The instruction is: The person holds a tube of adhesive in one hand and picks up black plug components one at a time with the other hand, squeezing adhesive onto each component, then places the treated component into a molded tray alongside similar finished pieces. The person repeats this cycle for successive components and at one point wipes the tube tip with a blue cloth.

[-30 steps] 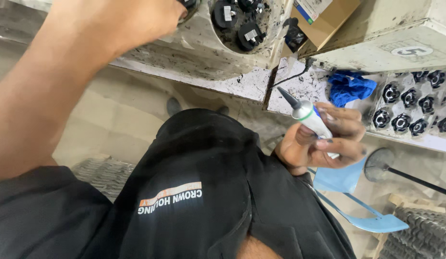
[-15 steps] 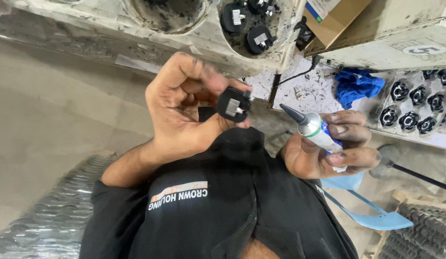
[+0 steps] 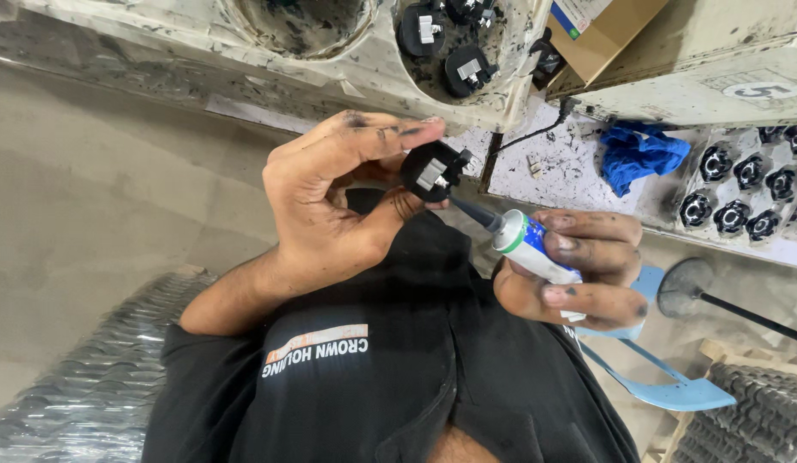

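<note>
Seen from above, the person's left hand [image 3: 330,206], fingertips smudged black, pinches a small black plastic plug part [image 3: 434,170] with square metal pins between thumb and curled fingers, held in the air above the lap. The right hand [image 3: 579,274] is wrapped around a white tube [image 3: 529,246] with a green band; its dark tapered nozzle appears to touch the plug's underside, though the contact is hard to see. Above, a grimy, paint-flecked pale counter [image 3: 201,51] has a round well near its front edge holding more black plug parts [image 3: 450,43]. At its right end lie a crumpled blue cloth [image 3: 640,153] and rows of black round caps [image 3: 742,184]
</note>
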